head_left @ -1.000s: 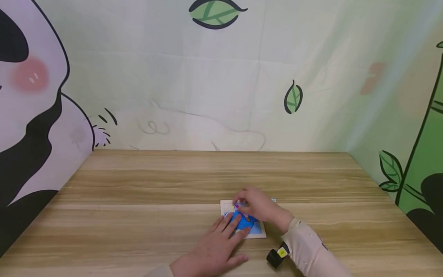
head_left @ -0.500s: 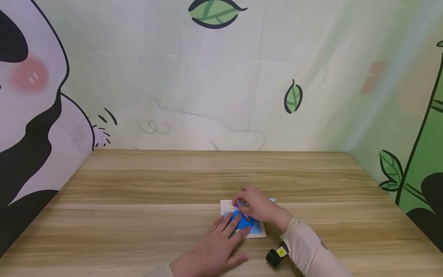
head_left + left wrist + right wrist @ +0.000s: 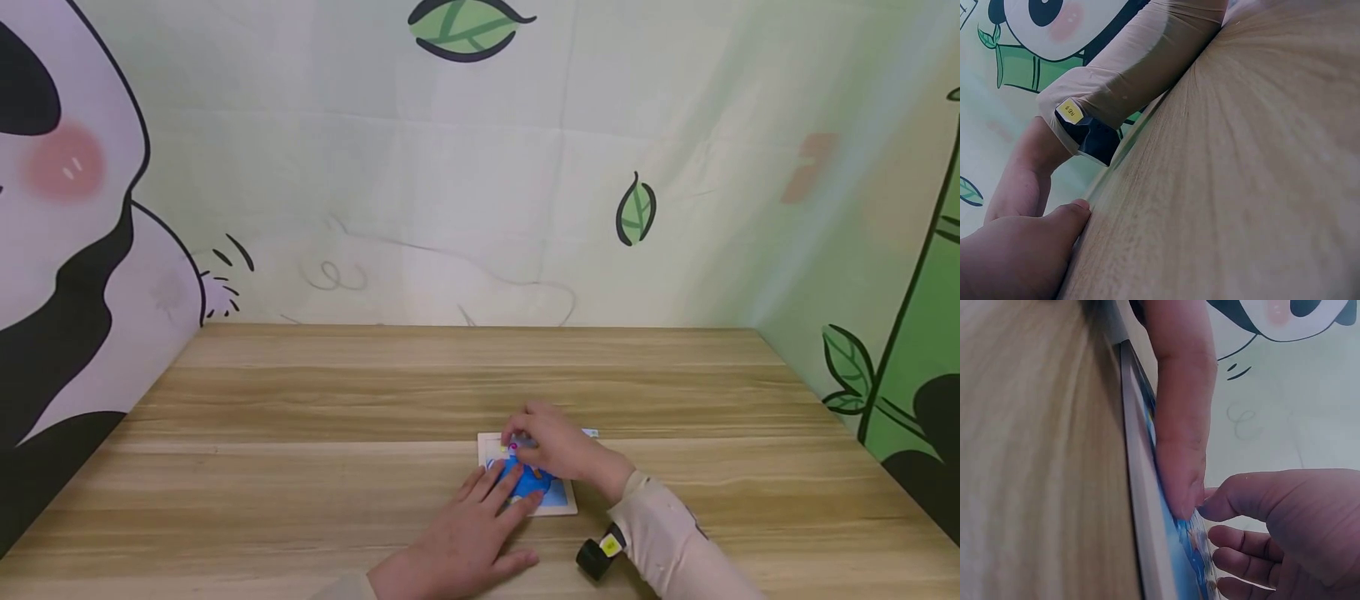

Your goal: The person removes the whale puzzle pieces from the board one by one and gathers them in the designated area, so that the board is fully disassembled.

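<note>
A small white-rimmed puzzle board (image 3: pixel 570 510) with a blue picture (image 3: pixel 553 495) lies flat on the table. My left hand (image 3: pixel 457 533) rests over its near left part, fingers spread and straight on the picture. My right hand (image 3: pixel 562 446) bends over the far side, thumb and fingers curled about a small piece (image 3: pixel 513 447) with a pink spot. The piece's outline is mostly hidden. In the right wrist view, my right hand (image 3: pixel 1297 519) has its fingertips at the board's surface, while a left finger (image 3: pixel 1185 419) presses on the board (image 3: pixel 1138 487).
The wood-grain table (image 3: pixel 300 483) runs back to a cloth wall (image 3: pixel 480 208) printed with leaves and a panda. A black wrist camera (image 3: pixel 596 557) hangs at the right sleeve (image 3: pixel 667 533), close to the tabletop. A light blue edge (image 3: pixel 591 432) shows behind the right hand.
Both hands and the board stay almost in place. The right fingertips shift very slightly to the left over the picture.
</note>
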Motion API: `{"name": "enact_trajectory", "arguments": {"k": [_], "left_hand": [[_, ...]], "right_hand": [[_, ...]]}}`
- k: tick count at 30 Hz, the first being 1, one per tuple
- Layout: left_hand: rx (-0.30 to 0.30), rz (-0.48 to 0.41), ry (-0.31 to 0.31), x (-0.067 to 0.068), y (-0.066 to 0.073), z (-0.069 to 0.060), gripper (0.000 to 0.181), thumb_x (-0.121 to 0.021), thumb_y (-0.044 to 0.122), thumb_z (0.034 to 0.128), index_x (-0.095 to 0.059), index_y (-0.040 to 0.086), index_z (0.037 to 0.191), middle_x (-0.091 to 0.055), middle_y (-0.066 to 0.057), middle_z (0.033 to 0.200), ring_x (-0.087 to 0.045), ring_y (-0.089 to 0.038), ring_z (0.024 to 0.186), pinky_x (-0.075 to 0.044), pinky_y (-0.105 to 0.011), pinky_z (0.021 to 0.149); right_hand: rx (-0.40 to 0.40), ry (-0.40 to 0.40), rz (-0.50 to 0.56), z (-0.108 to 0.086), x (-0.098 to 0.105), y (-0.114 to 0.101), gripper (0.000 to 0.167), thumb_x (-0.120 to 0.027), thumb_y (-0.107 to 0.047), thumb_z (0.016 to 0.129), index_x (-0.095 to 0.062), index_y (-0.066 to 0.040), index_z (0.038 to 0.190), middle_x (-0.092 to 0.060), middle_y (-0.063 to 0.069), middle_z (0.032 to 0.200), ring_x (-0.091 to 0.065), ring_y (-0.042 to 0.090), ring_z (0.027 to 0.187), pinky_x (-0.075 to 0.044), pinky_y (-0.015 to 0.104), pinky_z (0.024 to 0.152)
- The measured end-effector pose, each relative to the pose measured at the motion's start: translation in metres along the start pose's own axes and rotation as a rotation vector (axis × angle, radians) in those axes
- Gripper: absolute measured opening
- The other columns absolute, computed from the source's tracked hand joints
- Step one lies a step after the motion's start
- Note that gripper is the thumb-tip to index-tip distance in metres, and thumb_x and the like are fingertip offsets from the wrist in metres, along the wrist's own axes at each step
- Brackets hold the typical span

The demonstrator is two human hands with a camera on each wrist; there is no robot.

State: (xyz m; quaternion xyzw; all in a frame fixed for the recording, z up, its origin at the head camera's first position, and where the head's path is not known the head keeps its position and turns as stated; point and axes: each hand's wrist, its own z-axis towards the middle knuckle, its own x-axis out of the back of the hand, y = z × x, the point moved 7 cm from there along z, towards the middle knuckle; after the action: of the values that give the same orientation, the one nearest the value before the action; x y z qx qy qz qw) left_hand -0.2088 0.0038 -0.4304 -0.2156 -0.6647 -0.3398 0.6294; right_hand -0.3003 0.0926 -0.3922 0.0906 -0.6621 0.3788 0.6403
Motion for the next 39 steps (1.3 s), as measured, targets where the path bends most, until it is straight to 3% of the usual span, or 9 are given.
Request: {"name": "enact_trajectory", "arguments": {"k": [17, 24, 39], "left_hand": [[-0.001, 0.015, 0.013, 0.0012, 0.0002, -0.0001, 0.067, -0.025, 0.064, 0.0971, -0.032, 0.025, 0.151, -0.016, -0.011, 0.162, -0.013, -0.033, 0.15, -0.021, -0.052, 0.118], [-0.009, 0.06, 0.059, 0.003, 0.0017, -0.0014, 0.067, -0.024, 0.063, 0.0974, -0.035, 0.023, 0.15, -0.02, -0.012, 0.161, -0.018, -0.033, 0.149, -0.025, -0.051, 0.117], [-0.013, 0.057, 0.029, 0.0034, 0.0017, 0.0003, 0.067, -0.024, 0.063, 0.0975, -0.032, 0.024, 0.151, -0.022, -0.011, 0.16, -0.019, -0.033, 0.148, -0.025, -0.051, 0.117]], "right_hand": [[0.005, -0.004, 0.017, 0.0, 0.0014, -0.0017, 0.014, -0.066, -0.007, 0.086, -0.067, -0.015, 0.097, -0.056, 0.003, 0.096, -0.047, 0.015, 0.088, -0.041, 0.03, 0.079], [0.018, -0.021, 0.017, -0.0008, 0.0015, -0.0041, 0.017, -0.07, -0.009, 0.082, -0.067, -0.013, 0.098, -0.056, 0.004, 0.097, -0.048, 0.016, 0.089, -0.042, 0.032, 0.081], [0.027, -0.025, -0.009, 0.0002, 0.0007, -0.0038, 0.021, -0.072, -0.009, 0.08, -0.065, -0.012, 0.099, -0.057, 0.004, 0.103, -0.049, 0.019, 0.097, -0.045, 0.04, 0.09]]}}
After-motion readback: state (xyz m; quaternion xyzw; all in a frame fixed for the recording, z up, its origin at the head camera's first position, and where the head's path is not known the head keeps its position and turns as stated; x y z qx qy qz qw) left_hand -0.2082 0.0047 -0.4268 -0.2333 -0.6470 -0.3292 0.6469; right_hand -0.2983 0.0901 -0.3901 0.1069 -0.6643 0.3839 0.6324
